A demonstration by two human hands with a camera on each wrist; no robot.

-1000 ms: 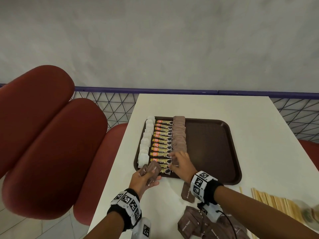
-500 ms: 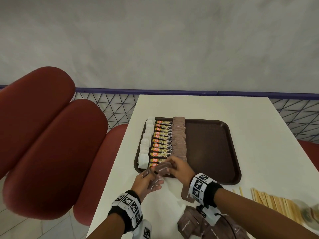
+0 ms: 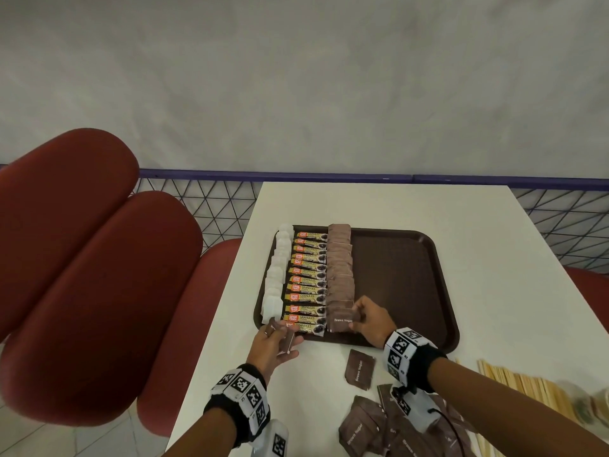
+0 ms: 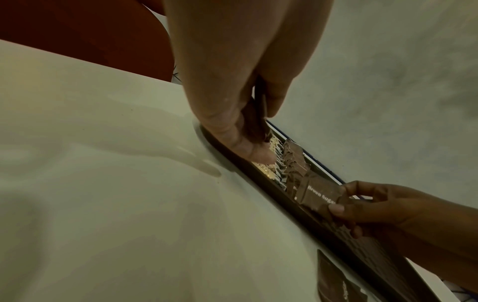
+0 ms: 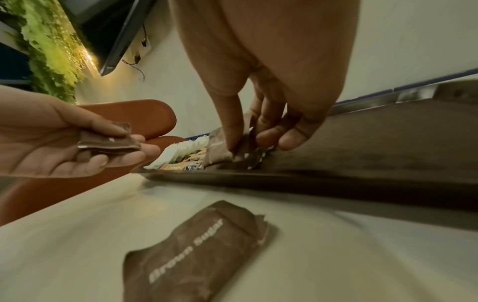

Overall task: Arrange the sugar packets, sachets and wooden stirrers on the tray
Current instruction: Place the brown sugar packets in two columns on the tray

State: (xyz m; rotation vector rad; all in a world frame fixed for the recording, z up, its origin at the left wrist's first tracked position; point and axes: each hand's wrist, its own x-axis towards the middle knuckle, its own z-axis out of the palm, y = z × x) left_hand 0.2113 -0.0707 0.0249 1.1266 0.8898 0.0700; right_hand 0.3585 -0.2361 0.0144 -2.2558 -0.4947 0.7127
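A dark brown tray [image 3: 412, 278] lies on the white table, holding three columns: white packets [image 3: 276, 275], orange-and-gold granule sachets [image 3: 306, 278] and brown sugar packets [image 3: 341, 268]. My right hand [image 3: 369, 319] pinches one brown sugar packet [image 3: 341, 320] at the near end of the brown column, low over the tray [image 5: 362, 143]. My left hand [image 3: 273, 344] grips a few more brown sugar packets [image 5: 108, 141] just off the tray's near left corner. Wooden stirrers [image 3: 527, 387] lie on the table at the right.
Loose brown sugar packets [image 3: 359, 374] lie on the table near me, with a pile [image 3: 395, 433] under my right forearm. Red padded seats [image 3: 82, 275] stand left of the table. A blue-railed mesh fence [image 3: 230, 202] runs behind it.
My right hand went to my left hand, took one brown packet from it, and carried it right, back to the near end of the brown column. My left hand stayed near the tray corner.
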